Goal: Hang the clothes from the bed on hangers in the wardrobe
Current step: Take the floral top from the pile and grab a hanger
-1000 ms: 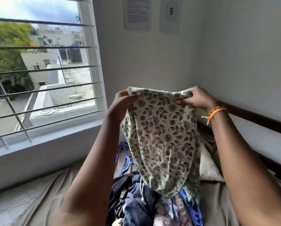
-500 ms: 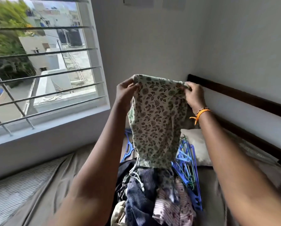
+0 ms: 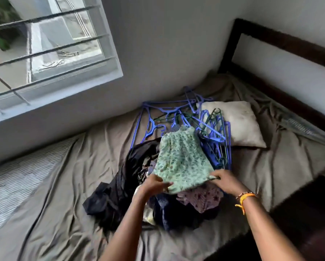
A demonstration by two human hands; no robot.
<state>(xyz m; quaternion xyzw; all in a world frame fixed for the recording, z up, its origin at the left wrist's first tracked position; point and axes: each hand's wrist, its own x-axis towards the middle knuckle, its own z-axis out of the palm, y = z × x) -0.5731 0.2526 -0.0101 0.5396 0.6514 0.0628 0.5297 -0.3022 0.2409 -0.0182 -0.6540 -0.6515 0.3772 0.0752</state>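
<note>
Clothes (image 3: 163, 194) sit in a heap in the middle of the bed (image 3: 60, 185), on its crumpled grey-brown sheet. Topmost is a pale green floral garment (image 3: 182, 161), spread flat over the heap; what kind of garment it is cannot be told. The left hand (image 3: 154, 184) pinches its near edge, and the right hand (image 3: 224, 180) grips the same edge at the other corner, fingers curled into the cloth. An orange wristband (image 3: 245, 198) circles the right wrist. Beneath lie a black garment (image 3: 118, 185) trailing to the left, a dark blue striped piece (image 3: 165, 208) and a pinkish printed one (image 3: 201, 197), all mostly hidden by each other and by the forearms. Behind the heap, blue hangers (image 3: 176, 113) lie tangled, some green ones among them; their count is unclear. A pillow (image 3: 237, 123) rests just beside them, near the dark headboard (image 3: 282, 44). The barred window (image 3: 45, 51) is cut off at the frame's edge.
</note>
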